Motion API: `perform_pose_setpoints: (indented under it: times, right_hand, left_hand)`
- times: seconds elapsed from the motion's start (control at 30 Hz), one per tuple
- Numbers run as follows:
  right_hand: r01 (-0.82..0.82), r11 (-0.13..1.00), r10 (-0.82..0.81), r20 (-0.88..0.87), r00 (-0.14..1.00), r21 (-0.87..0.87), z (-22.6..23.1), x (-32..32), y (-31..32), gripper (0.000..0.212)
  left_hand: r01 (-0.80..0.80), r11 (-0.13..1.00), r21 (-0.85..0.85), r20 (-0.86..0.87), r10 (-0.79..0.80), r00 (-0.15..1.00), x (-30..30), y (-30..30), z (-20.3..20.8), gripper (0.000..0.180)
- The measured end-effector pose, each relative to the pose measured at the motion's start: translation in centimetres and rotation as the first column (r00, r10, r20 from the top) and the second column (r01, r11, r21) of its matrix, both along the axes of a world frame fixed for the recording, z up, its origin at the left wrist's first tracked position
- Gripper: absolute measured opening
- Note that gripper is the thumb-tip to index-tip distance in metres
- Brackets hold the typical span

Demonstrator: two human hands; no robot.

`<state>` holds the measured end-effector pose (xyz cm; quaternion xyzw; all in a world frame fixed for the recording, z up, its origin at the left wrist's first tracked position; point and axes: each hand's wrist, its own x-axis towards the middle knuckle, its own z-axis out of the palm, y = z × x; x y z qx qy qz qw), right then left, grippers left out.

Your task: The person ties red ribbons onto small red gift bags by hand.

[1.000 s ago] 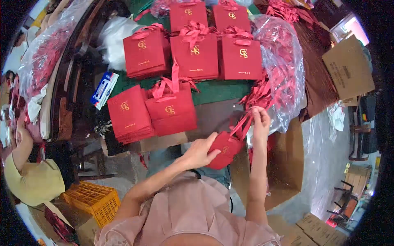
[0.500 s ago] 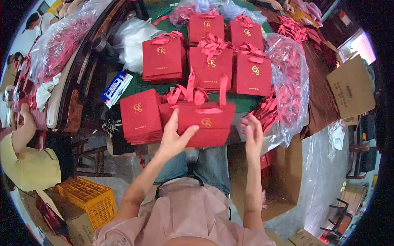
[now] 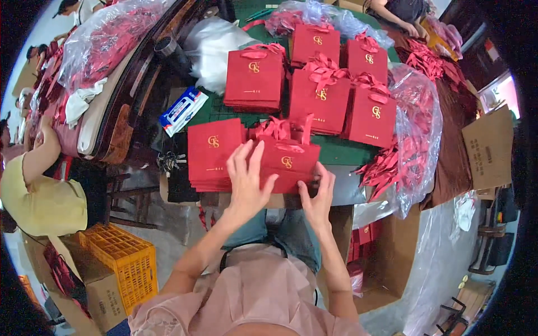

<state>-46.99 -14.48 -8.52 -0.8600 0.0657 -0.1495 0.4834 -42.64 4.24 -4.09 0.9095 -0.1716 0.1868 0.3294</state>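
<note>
A red paper gift bag [image 3: 288, 163] with a gold emblem and red ribbon handles lies at the table's near edge, in front of me. My left hand [image 3: 246, 182] rests at its left side, fingers stretched out and spread, thumb over the front. At the bag's lower right corner, my right hand [image 3: 318, 197] has its thumb on the front and its fingers bent round the right edge. Left of the bag is a stack of the same red bags [image 3: 214, 151], partly touching it. Loose red ribbon [image 3: 277, 129] bunches just behind the bag.
Several more stacks of red bags [image 3: 255, 78] stand on the green mat [image 3: 216, 115]. A blue-white packet [image 3: 184, 111] lies left. Clear plastic with red ribbons [image 3: 417, 129] is at right. A cardboard box [image 3: 392, 263] stands below right, a yellow crate [image 3: 134, 274] below left. Other people sit nearby.
My right hand has moved left and come onto the bag's right edge. My left hand's fingers have spread over the bag's left side. The bag sits lower, and the view has shifted.
</note>
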Motion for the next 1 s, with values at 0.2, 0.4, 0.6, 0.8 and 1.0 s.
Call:
perform_pose_setpoints:
  times: [0.2, 0.4, 0.6, 0.8, 1.0]
  right_hand:
    - [-0.037, 0.994, 0.045, 0.081, 0.996, -0.104, -0.1, 0.3, 1.8, 0.087]
    - [0.025, 0.992, -0.027, -0.017, 0.999, -0.125, -0.3, 1.5, 3.2, 0.088]
    - [0.052, 0.974, -0.056, -0.011, 0.998, -0.220, -0.5, 1.1, 4.1, 0.088]
    - [0.020, 0.988, -0.001, 0.120, 0.993, -0.155, -2.0, 0.7, 3.5, 0.093]
    - [0.019, 0.995, -0.004, 0.159, 0.987, -0.094, -2.3, 0.1, 3.7, 0.096]
  left_hand:
    - [-0.141, 0.989, 0.043, 0.034, 0.140, 0.990, 2.9, 5.3, 0.4, 0.069]
    - [-0.127, 0.972, 0.197, -0.030, 0.135, 0.990, 7.6, 10.9, -0.3, 0.073]
    - [-0.081, 0.955, 0.284, -0.099, 0.113, 0.989, 9.1, 11.5, -1.4, 0.080]
    - [-0.072, 0.982, 0.177, 0.065, 0.061, 0.996, 9.4, 10.9, -0.5, 0.056]
    - [-0.081, 0.997, 0.018, 0.227, 0.075, 0.971, 9.5, 12.7, 0.1, 0.022]
